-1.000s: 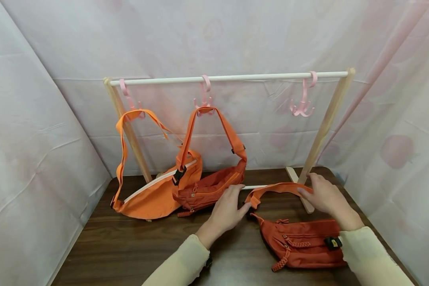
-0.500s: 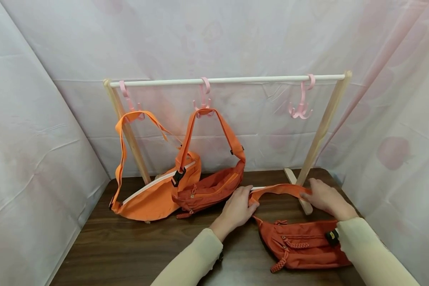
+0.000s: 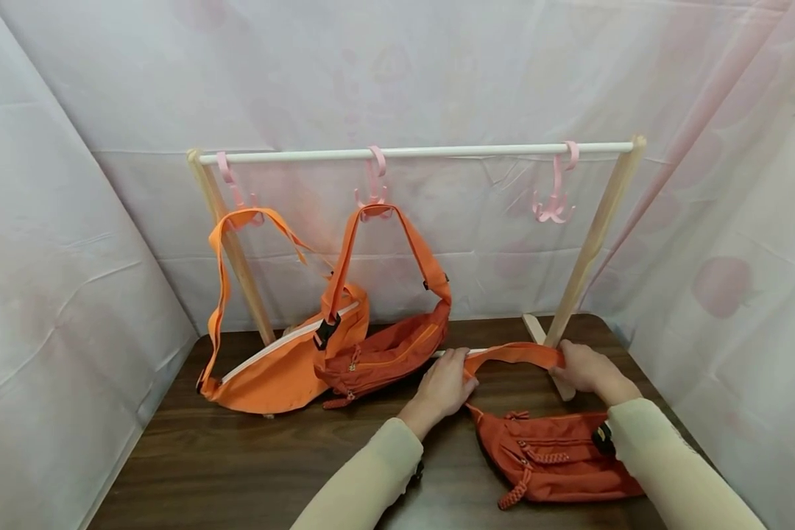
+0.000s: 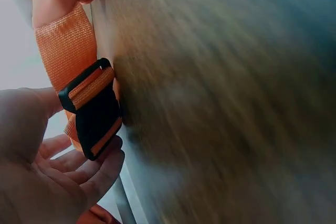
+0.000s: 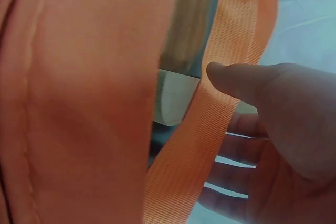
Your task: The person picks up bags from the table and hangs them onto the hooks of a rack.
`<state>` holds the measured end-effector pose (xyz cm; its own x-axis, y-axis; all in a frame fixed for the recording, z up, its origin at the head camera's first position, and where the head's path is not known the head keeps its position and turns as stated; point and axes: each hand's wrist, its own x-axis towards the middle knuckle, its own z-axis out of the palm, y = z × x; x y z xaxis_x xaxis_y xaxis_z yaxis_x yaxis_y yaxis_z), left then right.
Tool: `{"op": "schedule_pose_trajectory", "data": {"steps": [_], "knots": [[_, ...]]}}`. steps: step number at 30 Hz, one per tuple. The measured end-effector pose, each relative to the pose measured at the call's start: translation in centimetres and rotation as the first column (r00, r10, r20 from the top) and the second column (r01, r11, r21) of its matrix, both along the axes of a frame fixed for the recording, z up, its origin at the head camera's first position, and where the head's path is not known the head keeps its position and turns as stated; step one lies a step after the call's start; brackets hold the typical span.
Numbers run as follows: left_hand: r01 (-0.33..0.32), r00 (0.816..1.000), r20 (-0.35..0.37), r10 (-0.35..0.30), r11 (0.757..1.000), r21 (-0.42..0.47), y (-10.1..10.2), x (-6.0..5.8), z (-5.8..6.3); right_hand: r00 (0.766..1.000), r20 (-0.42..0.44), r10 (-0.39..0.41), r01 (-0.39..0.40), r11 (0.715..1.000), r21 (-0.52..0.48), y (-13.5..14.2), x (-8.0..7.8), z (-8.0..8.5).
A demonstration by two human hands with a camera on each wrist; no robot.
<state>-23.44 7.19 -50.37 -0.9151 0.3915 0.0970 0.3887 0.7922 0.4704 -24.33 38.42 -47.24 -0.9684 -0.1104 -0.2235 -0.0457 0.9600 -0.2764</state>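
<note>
A rust-red waist bag [image 3: 550, 460] lies zip side up on the table at the front right, its orange strap [image 3: 517, 353] arching up behind it. At the strap's left end my left hand [image 3: 442, 386] grips the black buckle [image 4: 97, 119], thumb on one side and fingers curled under the other in the left wrist view. My right hand [image 3: 589, 370] pinches the strap's right part; the right wrist view has the thumb across the webbing [image 5: 228, 51] and the fingers behind it. The right sleeve covers the bag's right end.
Behind stands a rack with a white bar [image 3: 470, 151] and wooden posts [image 3: 589, 250]. An orange bag [image 3: 271, 379] hangs from the left pink hook [image 3: 228, 173], a red waist bag [image 3: 384, 353] from the middle hook [image 3: 374, 173]. The right hook [image 3: 553, 195] carries nothing.
My left hand has moved a little to the right onto the strap's buckle end and taken hold of it. The right hand keeps its hold; the head view has shifted slightly.
</note>
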Motion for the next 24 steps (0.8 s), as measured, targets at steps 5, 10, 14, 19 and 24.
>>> {"op": "schedule_pose_trajectory", "data": {"steps": [5,10,14,19,24], "knots": [[0.01,1.0,0.001,-0.01,1.0,-0.016,-0.1,-0.1,-0.3,1.0,-0.019,0.024,-0.024,0.999,0.04,-0.6,0.2,-0.1],[0.014,1.0,-0.011,-0.014,0.998,-0.061,-0.3,-0.2,-0.2,0.998,-0.031,0.048,-0.046,0.997,0.061,-0.8,0.5,0.2],[0.015,1.0,-0.001,-0.015,0.995,-0.103,-0.4,-0.1,-0.1,0.997,-0.041,0.071,-0.069,0.997,0.045,-1.0,0.7,0.3],[0.018,1.0,-0.003,-0.019,0.986,-0.168,-0.6,0.0,-0.2,0.995,-0.061,0.085,-0.084,0.996,0.01,-1.0,0.9,0.2],[0.03,1.0,0.003,-0.03,0.971,-0.236,-1.0,0.3,-0.1,0.989,-0.131,0.074,-0.082,0.995,-0.051,-1.2,1.2,0.4]]}}
